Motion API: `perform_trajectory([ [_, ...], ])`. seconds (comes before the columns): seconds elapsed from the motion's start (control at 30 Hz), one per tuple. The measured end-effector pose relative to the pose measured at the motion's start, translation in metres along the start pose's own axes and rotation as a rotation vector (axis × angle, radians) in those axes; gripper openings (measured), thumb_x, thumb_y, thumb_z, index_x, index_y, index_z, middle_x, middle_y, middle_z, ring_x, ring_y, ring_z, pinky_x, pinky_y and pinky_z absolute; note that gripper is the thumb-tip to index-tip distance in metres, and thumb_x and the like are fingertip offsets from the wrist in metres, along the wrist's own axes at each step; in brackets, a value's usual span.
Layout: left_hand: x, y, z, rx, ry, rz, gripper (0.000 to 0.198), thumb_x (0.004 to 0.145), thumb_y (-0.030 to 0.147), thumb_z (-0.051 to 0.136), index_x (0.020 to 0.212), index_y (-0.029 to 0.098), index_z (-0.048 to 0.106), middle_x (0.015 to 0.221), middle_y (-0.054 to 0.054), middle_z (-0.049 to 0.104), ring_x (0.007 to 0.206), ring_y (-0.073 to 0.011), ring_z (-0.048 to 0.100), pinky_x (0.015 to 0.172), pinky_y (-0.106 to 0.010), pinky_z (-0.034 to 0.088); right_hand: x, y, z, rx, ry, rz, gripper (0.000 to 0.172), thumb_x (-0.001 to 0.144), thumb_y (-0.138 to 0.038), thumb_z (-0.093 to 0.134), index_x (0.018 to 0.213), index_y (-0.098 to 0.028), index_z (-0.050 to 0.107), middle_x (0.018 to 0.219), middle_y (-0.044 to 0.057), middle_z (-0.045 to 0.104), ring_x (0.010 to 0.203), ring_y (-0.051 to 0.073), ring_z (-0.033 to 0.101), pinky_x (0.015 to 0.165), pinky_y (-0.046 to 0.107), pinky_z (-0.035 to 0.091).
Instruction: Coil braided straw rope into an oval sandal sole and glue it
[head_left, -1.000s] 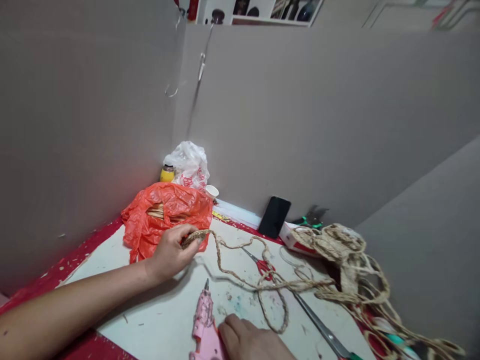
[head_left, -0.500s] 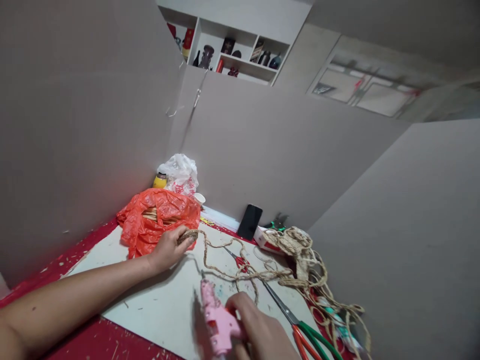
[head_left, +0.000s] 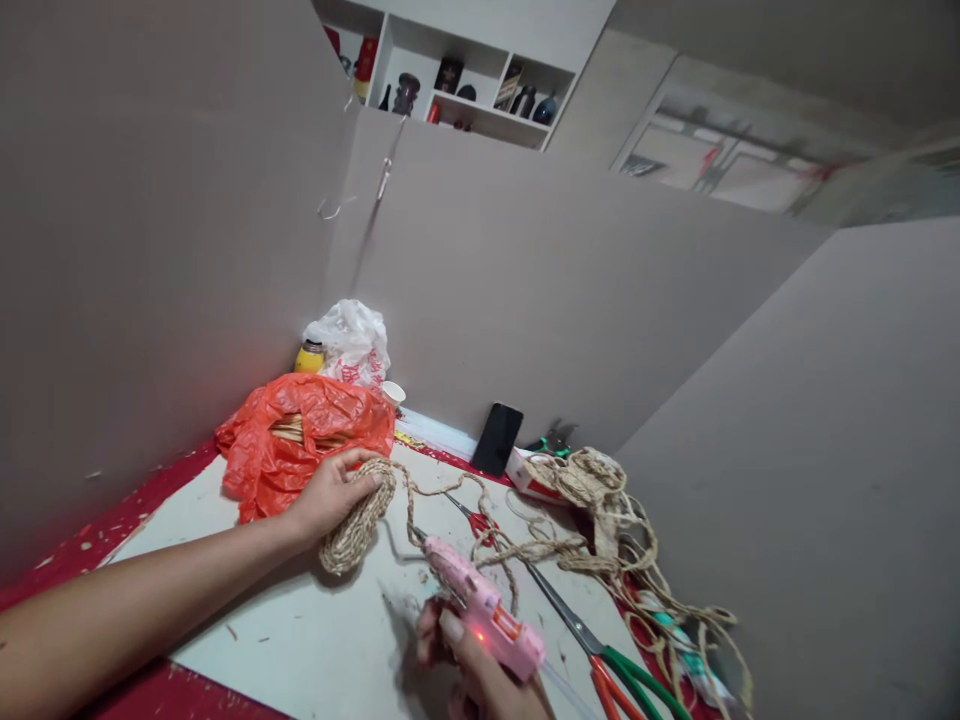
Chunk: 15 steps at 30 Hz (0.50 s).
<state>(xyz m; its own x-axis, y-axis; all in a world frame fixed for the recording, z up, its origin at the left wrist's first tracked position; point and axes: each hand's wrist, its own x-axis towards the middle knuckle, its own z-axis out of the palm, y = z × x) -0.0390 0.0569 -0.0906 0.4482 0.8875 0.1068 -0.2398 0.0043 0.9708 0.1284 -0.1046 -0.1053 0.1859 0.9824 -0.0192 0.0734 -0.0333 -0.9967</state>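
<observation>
My left hand (head_left: pixel 336 495) is closed on the upper end of a flat oval coil of braided rope (head_left: pixel 358 530), tilted above the white board (head_left: pixel 277 620). From that coil a strand of braided rope (head_left: pixel 410 505) runs right across the board. Closed round the handle of a pink glue gun (head_left: pixel 480 605), my right hand (head_left: pixel 487 670) is low in the view. A small red light glows on the glue gun, and its nozzle points up and left, close to the rope strand. A clear glue stick shows at its back end.
Large scissors (head_left: pixel 592 645) with red and green handles lie at right, small red scissors (head_left: pixel 476 520) beyond. A rope heap (head_left: pixel 592 490) covers the right side. A phone (head_left: pixel 498 440), cutters (head_left: pixel 556 438), a red plastic bag (head_left: pixel 300 470) and a white cup (head_left: pixel 393 392) stand toward the wall.
My left hand has turned the rope coil so its flat oval face shows. My right hand has rolled the glue gun onto its side, with the nozzle now nearer the strand.
</observation>
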Motion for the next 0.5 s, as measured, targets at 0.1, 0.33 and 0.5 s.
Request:
perform_trajectory([
  [0.1,0.0,-0.001,-0.003,-0.081,-0.016,-0.083,0.041,0.07,0.038,0.073,0.1,0.016,0.058,0.071,-0.002,0.069,0.055,-0.0137,0.062,0.055,-0.025,0.048,0.019,-0.006,0.011,0.39,-0.041,-0.008,0.031,0.077,-0.047,0.067,0.084,-0.018,0.071,0.079,0.005,0.07,0.072,0.018,0.067,0.063,0.026,0.055],
  [0.33,-0.002,-0.007,-0.002,-0.19,-0.033,-0.209,0.043,0.069,0.031,0.076,0.105,0.016,0.059,0.076,-0.004,0.07,0.053,-0.012,0.062,0.053,-0.024,0.048,0.061,-0.004,0.001,0.507,-0.042,-0.016,0.025,0.08,-0.04,0.067,0.093,-0.02,0.073,0.101,0.009,0.073,0.105,0.027,0.063,0.093,0.044,0.048],
  [0.5,-0.003,-0.012,0.002,-0.248,-0.023,-0.314,0.043,0.07,0.023,0.076,0.109,0.016,0.058,0.073,-0.004,0.071,0.053,-0.0115,0.062,0.054,-0.023,0.049,0.088,-0.022,-0.032,0.038,-0.002,-0.23,0.037,0.084,-0.047,0.058,0.105,-0.019,0.07,0.103,0.009,0.073,0.102,0.026,0.064,0.091,0.042,0.049],
])
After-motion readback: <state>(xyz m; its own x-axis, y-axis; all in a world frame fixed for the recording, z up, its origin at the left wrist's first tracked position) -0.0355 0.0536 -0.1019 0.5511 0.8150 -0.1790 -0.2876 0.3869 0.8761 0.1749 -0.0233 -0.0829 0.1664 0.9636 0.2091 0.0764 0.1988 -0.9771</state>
